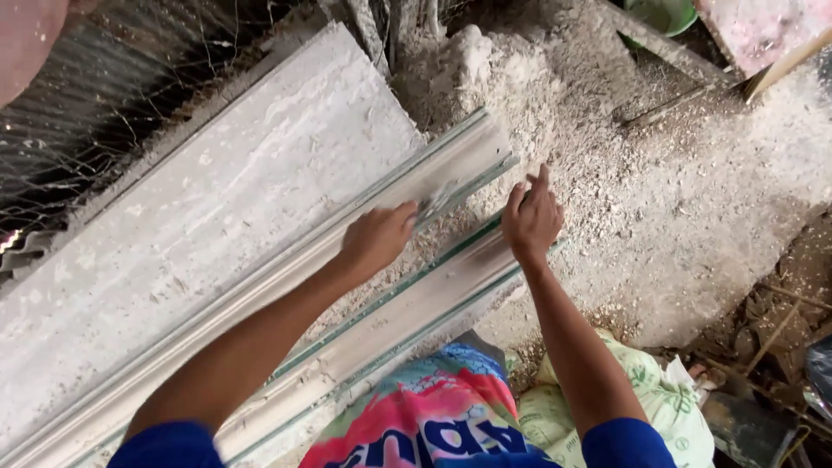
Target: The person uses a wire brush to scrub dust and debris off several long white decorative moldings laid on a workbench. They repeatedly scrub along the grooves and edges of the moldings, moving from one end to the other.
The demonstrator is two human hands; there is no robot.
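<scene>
With the left hand gripping a small scraper blade on the long white plaster moulding, scrape flat along it while the right hand, loosely curled and holding nothing, steadies its near edge.

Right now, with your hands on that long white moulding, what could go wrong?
The left hand presses a small scraper along the moulding; a slip might gouge it or nick the right hand braced on the end of the near strip. The strips look long and thin, so leaning hard could crack them. The heap of white powder close by might get into eyes.
</scene>
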